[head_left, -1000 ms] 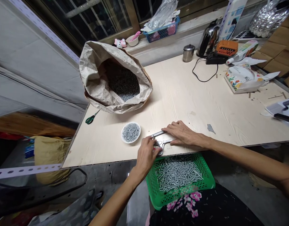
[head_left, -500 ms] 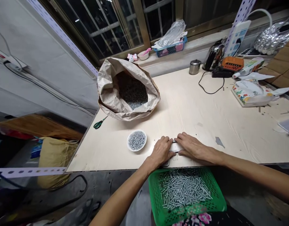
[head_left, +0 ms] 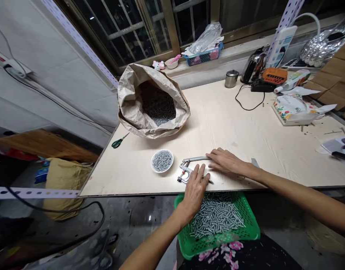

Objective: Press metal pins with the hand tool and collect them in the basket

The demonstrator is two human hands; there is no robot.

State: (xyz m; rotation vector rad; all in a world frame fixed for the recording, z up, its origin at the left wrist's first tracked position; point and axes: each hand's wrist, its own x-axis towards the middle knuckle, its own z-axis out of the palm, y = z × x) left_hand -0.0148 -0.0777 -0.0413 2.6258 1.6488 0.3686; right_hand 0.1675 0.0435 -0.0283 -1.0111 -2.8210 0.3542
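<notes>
A pair of silver snap-fastener pliers (head_left: 185,168) lies near the table's front edge, its handles spread apart and a small red part near the jaws. My left hand (head_left: 195,187) rests over the lower handle, fingers extended and slightly apart. At the end of the upper handle, my right hand (head_left: 225,162) lies palm down with stretched fingers touching it; its thumb is hidden. Left of the pliers is a white bowl (head_left: 162,161) filled with small metal screws. A green plastic basket (head_left: 186,245) below the table edge holds many more screws.
An open paper sack (head_left: 127,88) of dark and silver screws stands at the back left, with green-handled scissors (head_left: 117,142) beside it. Farther right are a metal canister (head_left: 231,79), an orange device (head_left: 274,75) with a black cord, and a tissue pack (head_left: 294,108).
The pliers' handles have gone from close together to spread apart. My right hand has moved up and away from my left, and both hands' fingers have loosened. The view has shifted slightly.
</notes>
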